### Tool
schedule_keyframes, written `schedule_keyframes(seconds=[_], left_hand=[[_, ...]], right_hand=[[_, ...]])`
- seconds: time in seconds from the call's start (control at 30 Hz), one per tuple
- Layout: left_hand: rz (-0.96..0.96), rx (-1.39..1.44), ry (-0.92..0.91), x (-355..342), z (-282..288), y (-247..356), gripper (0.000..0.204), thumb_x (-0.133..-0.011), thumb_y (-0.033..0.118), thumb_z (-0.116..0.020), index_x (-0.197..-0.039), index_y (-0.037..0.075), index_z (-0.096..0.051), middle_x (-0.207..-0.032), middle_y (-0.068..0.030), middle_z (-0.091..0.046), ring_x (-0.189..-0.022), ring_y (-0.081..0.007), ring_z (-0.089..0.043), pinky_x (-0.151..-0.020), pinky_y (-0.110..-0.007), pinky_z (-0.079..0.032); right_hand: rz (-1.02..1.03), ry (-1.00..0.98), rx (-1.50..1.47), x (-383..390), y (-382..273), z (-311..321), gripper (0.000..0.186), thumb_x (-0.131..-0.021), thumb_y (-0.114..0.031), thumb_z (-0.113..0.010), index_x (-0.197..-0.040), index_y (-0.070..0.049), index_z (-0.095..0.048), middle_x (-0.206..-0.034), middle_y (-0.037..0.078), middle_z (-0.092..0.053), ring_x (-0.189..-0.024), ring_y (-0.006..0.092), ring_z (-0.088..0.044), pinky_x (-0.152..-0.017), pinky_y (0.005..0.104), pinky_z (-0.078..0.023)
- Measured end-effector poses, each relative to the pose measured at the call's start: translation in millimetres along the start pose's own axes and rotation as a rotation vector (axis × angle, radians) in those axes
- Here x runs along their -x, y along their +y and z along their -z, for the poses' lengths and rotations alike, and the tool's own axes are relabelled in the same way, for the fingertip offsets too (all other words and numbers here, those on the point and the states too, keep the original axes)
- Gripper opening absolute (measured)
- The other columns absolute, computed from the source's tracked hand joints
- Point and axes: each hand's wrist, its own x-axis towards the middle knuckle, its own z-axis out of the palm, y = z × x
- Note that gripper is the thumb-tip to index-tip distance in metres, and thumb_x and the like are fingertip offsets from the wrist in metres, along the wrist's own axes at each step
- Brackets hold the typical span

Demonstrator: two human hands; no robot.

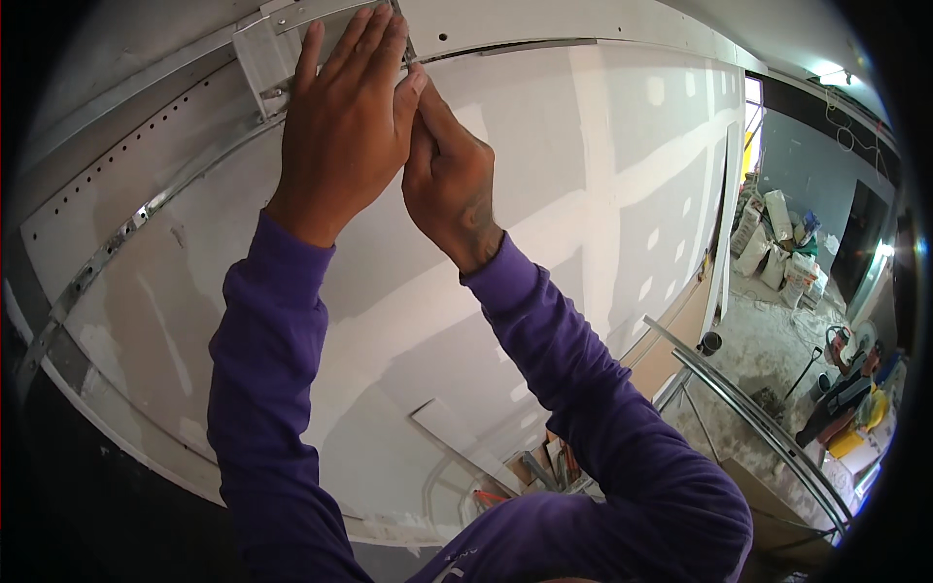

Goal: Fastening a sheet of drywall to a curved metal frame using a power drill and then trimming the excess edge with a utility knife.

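Observation:
Both my arms, in purple sleeves, reach up to a metal frame at the top of a plasterboard wall [544, 204]. My left hand [345, 131] lies with its fingers stretched upward against the frame, beside a short metal channel piece [264, 60]. Close against its thumb, my right hand [449, 185] is closed, fingers curled and thumb side up, at a thin dark upright edge. Whatever sits between its fingertips is hidden. A perforated metal rail [126, 228] slopes down to the left from the frame. Right of my hands runs a white board strip [525, 24] along the top.
Long metal profiles [768, 413] jut out at the lower right, above the dusty floor [743, 335]. Farther off are white sacks [776, 257], a black bucket [710, 342], a shovel [805, 371] and another person [838, 398]. Offcuts [549, 462] lean below my right arm.

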Motion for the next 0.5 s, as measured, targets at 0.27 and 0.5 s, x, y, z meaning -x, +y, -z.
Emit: schedule_keyframes(seconds=[0.27,0.5], left_hand=[[-0.013,0.018,-0.026,4,2,6,0.049,-0.108,0.025,-0.051,-0.147,-0.004,-0.049,-0.150,-0.0204,-0.054,-0.148,-0.0334,-0.041,-0.125,-0.053,-0.021],[-0.004,-0.011,-0.070,1,4,0,0.051,-0.108,0.027,-0.048,-0.149,-0.004,-0.046,-0.154,-0.0204,-0.050,-0.151,-0.0332,-0.037,-0.126,-0.052,-0.021]], right_hand=[[-0.022,-0.019,0.053,5,4,5,0.039,-0.103,0.000,-0.052,-0.141,0.002,-0.059,-0.120,0.023,-0.073,-0.095,0.0294,-0.077,-0.077,0.0329,-0.060],[0.074,0.065,0.093,-1,9,-10,0.048,-0.094,0.007,-0.056,-0.141,0.001,-0.058,-0.082,0.018,-0.070,-0.069,0.0284,-0.069,-0.065,0.0385,-0.056]])
